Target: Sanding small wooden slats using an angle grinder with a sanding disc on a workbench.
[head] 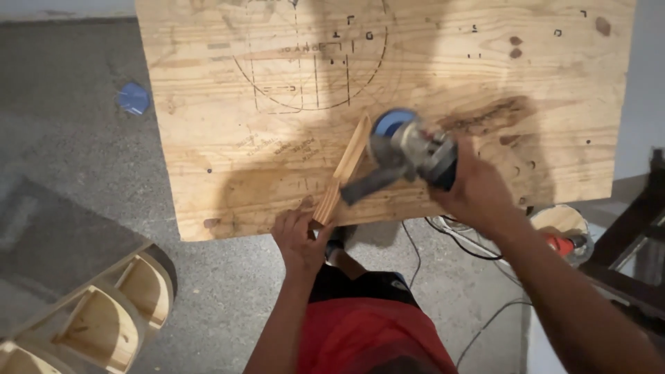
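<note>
My left hand [300, 235] grips the near end of a narrow curved wooden strip [344, 168] standing on edge on a plywood board [228, 159]. In my right hand [476, 185] is an angle grinder [410, 149] with a blue disc [391, 123]. The disc sits against the strip's far end. The grinder's dark side handle [367, 184] points toward my left hand.
The plywood board carries pencilled circles and lines. Below it lies grey concrete floor [83, 159] with a blue scrap [133, 98]. A curved wooden frame [104, 312] sits at lower left. Cables [457, 242] and a bucket [564, 228] holding a red tool lie at right.
</note>
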